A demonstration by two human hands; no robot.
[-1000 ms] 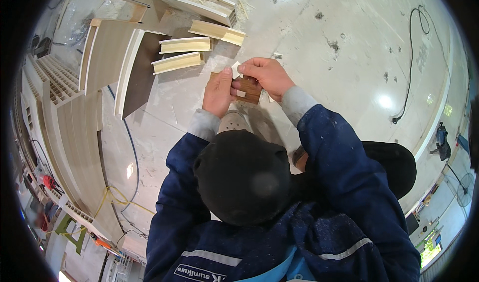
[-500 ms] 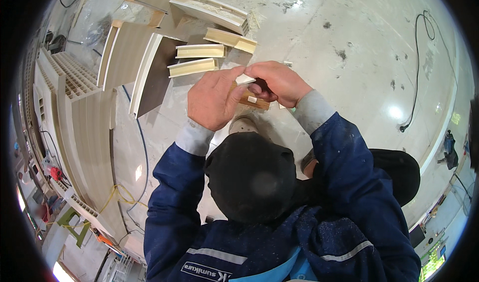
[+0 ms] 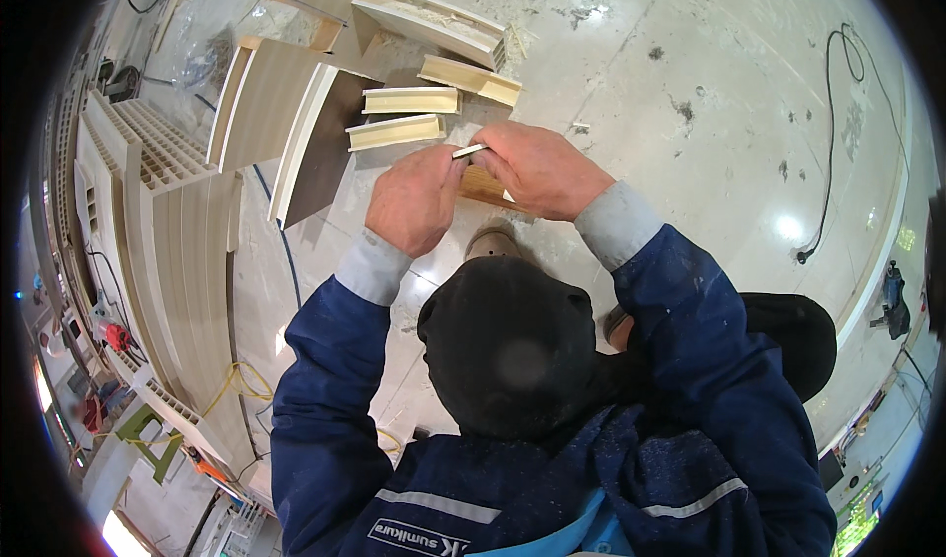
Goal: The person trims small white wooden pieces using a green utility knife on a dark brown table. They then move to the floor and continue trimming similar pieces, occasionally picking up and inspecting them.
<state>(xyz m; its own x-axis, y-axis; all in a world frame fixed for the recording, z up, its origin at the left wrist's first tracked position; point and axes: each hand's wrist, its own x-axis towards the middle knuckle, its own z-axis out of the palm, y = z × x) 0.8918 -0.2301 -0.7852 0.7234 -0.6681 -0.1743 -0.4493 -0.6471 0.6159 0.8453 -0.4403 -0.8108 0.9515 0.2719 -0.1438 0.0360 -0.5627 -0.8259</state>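
A small, thin whitish strip (image 3: 470, 150) is pinched between the fingertips of both hands. My left hand (image 3: 414, 200) grips its left end, with the fingers curled underneath. My right hand (image 3: 547, 173) holds the other end between thumb and fingers. Below the hands lies a brown wooden block (image 3: 483, 189), partly covered by them. A small white piece (image 3: 508, 196) shows beside my right hand, at the block. Just beyond my left hand, short cream channel-shaped pieces (image 3: 397, 133) lie on the floor.
Larger panel sections (image 3: 313, 153) stand at the far left, with a long stack of hollow-core panels (image 3: 182, 252) along the left side. A blue hose (image 3: 289, 252) runs beside the stack. On the right floor lies a black cable (image 3: 826, 163); a power tool (image 3: 893, 301) sits beyond it.
The strip has been turned so that its thin edge now shows instead of its broader face. My hands have shifted slightly, and the right one now covers more of the wooden block.
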